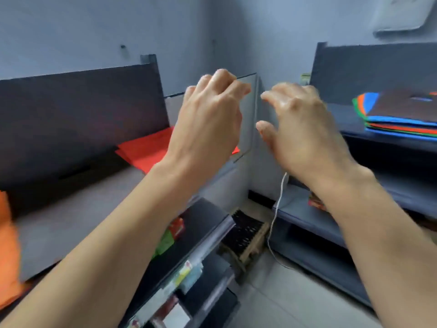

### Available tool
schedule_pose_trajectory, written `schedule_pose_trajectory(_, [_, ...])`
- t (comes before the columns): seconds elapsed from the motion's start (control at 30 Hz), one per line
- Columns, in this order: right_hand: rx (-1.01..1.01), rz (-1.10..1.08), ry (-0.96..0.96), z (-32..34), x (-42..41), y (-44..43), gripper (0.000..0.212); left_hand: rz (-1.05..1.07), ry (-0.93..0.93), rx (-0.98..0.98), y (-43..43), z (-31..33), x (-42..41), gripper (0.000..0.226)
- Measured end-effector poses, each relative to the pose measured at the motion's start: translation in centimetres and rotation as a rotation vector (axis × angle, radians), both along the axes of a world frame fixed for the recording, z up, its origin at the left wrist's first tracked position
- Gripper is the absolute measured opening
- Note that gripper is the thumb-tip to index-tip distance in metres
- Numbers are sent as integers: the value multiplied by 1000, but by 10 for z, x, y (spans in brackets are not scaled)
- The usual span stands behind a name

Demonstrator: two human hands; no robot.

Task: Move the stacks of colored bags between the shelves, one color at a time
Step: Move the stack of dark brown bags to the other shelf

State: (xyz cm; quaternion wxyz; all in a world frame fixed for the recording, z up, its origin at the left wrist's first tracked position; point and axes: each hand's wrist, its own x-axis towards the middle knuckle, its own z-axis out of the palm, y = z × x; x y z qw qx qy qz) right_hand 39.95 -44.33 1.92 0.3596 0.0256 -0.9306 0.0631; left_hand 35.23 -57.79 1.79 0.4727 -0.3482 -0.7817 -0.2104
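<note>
A stack of red bags (146,150) lies at the back of the left shelf (94,209), partly hidden behind my left wrist. Orange bags (8,252) sit at that shelf's near left edge. On the right shelf (354,124) rests a mixed pile of bags (402,114), dark brown on top with blue, orange and green layers under it. My left hand (208,121) and my right hand (300,129) hover in mid-air between the two shelves, fingers loosely curled, holding nothing. The frame is blurred by motion.
The shelves meet at a room corner with blue-grey walls. Below the left shelf a glass-fronted tier (189,256) holds small packets. A brush (246,235) and a white cord (274,223) lie on the tiled floor in the gap. Lower right shelves (307,216) hold a red packet.
</note>
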Motion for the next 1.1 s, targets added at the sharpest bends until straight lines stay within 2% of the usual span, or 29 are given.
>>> schedule_pose_trajectory(0.2, [-65,-358,-4,0,36,142,27,-320,2,-10,157,6,-9,35])
schedule_pose_trajectory(0.43, [-151,-673,-34,-13,69,251,28,-540,-77,-59,292,-11,-27,33])
schedule_pose_trajectory(0.6, [-154,-783,-47,-18,45,317,37,-578,-124,-47,369,-20,-68,33])
schedule_pose_trajectory(0.83, [-149,-789,-108,-12,-39,415,41,-518,-256,-6,466,-22,-154,32])
schedule_pose_trajectory(1.1, [-273,-828,-153,-21,-90,504,44,-444,-378,-141,552,-38,-217,35])
